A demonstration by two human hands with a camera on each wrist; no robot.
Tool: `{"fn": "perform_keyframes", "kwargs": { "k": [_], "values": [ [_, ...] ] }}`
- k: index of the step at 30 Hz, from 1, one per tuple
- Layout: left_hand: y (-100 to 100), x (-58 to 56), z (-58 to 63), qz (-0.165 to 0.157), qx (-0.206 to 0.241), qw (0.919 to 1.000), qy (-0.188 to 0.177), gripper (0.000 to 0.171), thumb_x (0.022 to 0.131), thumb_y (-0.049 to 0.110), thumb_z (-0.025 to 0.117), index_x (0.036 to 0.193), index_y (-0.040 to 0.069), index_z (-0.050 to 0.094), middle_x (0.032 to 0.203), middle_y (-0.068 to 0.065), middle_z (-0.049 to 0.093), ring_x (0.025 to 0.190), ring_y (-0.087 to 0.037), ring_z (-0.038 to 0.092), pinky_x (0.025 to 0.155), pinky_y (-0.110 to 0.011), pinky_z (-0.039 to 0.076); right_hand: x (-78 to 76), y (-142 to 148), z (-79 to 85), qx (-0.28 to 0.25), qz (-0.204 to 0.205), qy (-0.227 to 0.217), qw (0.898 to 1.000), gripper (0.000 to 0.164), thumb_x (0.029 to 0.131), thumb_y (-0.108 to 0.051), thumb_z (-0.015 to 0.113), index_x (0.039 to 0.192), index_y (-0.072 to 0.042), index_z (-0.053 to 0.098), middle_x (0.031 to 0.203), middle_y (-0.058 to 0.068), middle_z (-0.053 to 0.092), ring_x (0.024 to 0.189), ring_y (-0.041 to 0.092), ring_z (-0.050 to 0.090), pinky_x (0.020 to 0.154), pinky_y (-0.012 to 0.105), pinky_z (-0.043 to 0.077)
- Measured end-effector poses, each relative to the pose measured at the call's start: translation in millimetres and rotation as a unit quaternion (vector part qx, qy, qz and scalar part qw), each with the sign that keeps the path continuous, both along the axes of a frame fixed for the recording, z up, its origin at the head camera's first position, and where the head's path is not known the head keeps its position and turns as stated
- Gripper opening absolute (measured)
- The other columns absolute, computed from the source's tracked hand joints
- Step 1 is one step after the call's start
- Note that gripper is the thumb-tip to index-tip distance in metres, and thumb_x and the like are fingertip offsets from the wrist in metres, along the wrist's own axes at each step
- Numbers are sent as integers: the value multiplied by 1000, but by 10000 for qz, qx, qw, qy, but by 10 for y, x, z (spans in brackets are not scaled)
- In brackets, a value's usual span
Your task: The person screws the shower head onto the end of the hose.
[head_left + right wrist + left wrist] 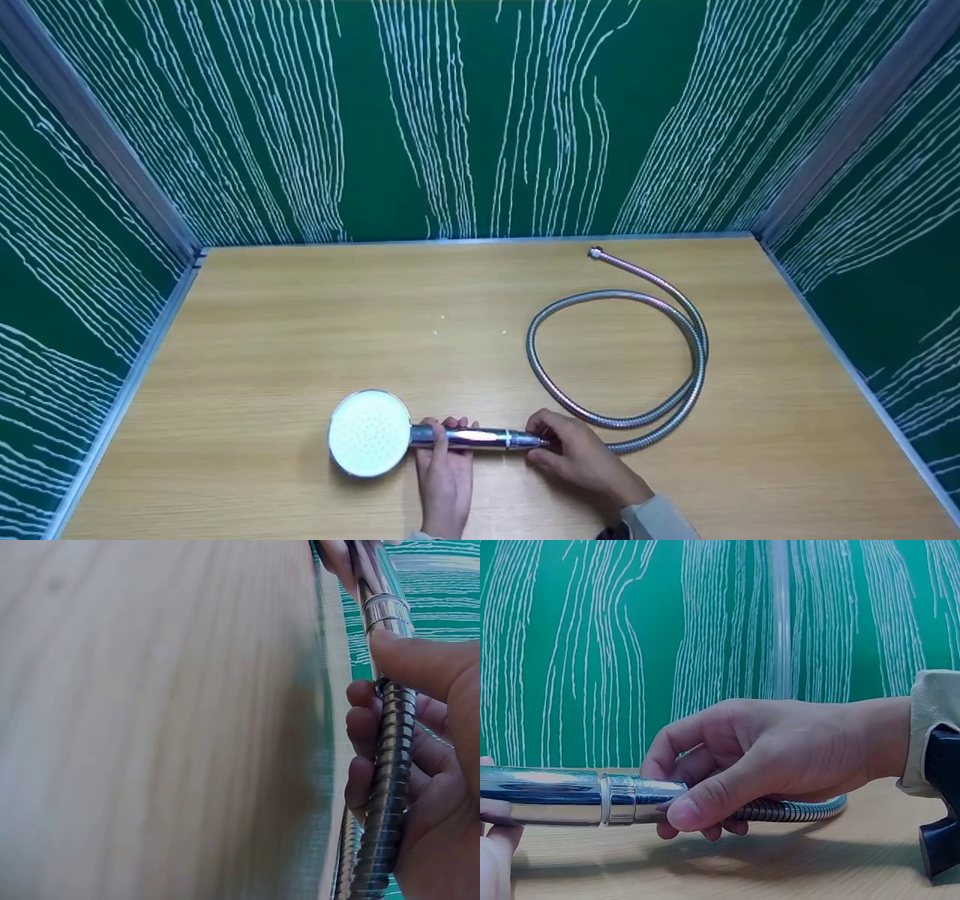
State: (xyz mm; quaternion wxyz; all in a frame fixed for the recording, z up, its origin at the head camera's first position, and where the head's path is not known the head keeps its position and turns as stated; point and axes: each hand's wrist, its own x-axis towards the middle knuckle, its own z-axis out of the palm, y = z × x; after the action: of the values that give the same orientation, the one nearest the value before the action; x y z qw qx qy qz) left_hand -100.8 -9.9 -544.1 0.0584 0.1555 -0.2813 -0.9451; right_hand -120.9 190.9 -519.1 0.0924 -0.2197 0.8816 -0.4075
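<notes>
shower head [369,435] in left grip [448,480]

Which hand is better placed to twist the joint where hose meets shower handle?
Probably the right hand: its thumb and fingers curl round the joint, by the metal hose. The left hand grips the handle nearer the shower head, better placed to steady it.

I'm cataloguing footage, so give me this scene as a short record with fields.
left hand: holds the shower head by its chrome handle
right hand: grips where the hose meets the handle
shower head: round, pale spray face up
hose: ribbed metal, looped on the table, far end free
walls: green, wavy white lines
unclear: whether the joint is fully fastened
</notes>
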Motion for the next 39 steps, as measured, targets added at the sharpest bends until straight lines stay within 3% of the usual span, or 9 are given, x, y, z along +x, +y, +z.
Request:
{"fn": "perform_keyframes", "kwargs": {
  "k": [7,16,27,39],
  "values": [
    [4,2,3,19,70,10000,-67,6,100,22,44,102,17,43,98,-3,52,103,-21,50,103,-41,40,4,6,-3,-60,3,-7,10000,20,86,-22,70,102,-18,58,94,-7,61,85,6,54,74,22,47],
    [4,14,1,12,-25,9995,315,4,101,21,42,99,19,45,97,-2,54,99,-18,52,103,-42,39,11,9,-20,-29,43,227,9997,17,88,-23,67,102,-16,60,92,-8,61,83,3,52,72,22,46],
    [-2,16,2,95,-44,9999,83,5,101,22,43,101,17,43,97,-3,53,101,-21,51,105,-44,38,7,-11,-14,164,-91,39,9998,28,82,-22,74,103,-19,57,94,-8,61,86,5,55,76,24,48],
    [1,8,14,52,70,10000,-39,6,100,21,44,103,17,41,101,-4,50,106,-23,48,109,-46,34,0,-10,10,45,-141,-226,9996,20,86,-21,70,102,-20,58,94,-8,60,85,7,53,75,22,46]
  ]
}}
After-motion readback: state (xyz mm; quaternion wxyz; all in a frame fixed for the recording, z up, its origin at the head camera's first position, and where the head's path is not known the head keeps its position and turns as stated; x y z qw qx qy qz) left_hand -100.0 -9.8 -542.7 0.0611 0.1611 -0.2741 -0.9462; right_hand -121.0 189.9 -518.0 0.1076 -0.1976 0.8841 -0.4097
